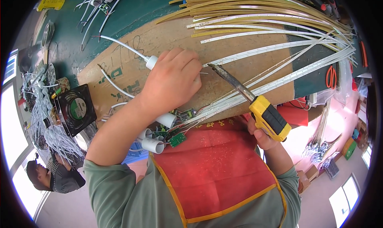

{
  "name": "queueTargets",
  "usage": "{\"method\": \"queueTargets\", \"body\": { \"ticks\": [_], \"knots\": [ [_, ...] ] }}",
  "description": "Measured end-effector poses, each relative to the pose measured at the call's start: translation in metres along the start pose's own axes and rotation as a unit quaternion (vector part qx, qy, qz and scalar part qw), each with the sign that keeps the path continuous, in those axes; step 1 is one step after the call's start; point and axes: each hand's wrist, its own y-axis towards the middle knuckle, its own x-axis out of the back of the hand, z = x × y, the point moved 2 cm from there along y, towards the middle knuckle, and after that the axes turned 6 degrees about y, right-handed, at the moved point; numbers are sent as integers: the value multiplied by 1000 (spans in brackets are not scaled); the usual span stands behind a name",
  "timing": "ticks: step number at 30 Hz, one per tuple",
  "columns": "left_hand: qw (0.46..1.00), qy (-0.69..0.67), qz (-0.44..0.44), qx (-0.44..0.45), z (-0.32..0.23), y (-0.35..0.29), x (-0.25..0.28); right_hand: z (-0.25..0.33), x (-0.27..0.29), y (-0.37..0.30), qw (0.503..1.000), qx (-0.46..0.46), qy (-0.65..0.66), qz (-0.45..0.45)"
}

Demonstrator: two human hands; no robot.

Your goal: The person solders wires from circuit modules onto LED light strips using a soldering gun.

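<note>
A cluttered workbench fills the view, its green top partly covered by a sheet of brown cardboard point(131, 74) that serves as the work surface. Nearest the person, against a red apron point(211, 164), lie small green circuit boards point(177, 139) and white plastic tubes point(153, 145) at the bench's near edge. Just right of them the right hand point(261, 137) is closed around the yellow-and-black handle of a soldering iron point(255, 104), whose dark tip points up and left toward the middle of the cardboard. There the left hand point(171, 80) is curled, its fingertips pinching a thin wire point(203, 72) at the end of a white light strip point(259, 51); the iron's tip sits just beside that joint. It looks wise to keep the strip end pressed flat and the fingers back from the hot tip, touching the joint only briefly. The strip is narrow, pale and flexible, one of many fanning to the far right. A black fan point(76, 109) sits at the left, orange scissors point(331, 77) far right.
</note>
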Motion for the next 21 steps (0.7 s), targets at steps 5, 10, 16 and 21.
{"method": "queueTargets", "body": {
  "ticks": [5,10,16,21],
  "knots": [
    [1000,-1,1,0,0,0,0,3,1,0,998,-19,60,-12],
    [1000,-2,0,1,0,0,0,6,4,0,998,-10,64,-28],
    [1000,-1,1,1,0,0,0,9,4,7,998,58,28,9],
    [1000,-2,2,3,0,1,0,13,2,9,998,48,38,7]
  ]
}}
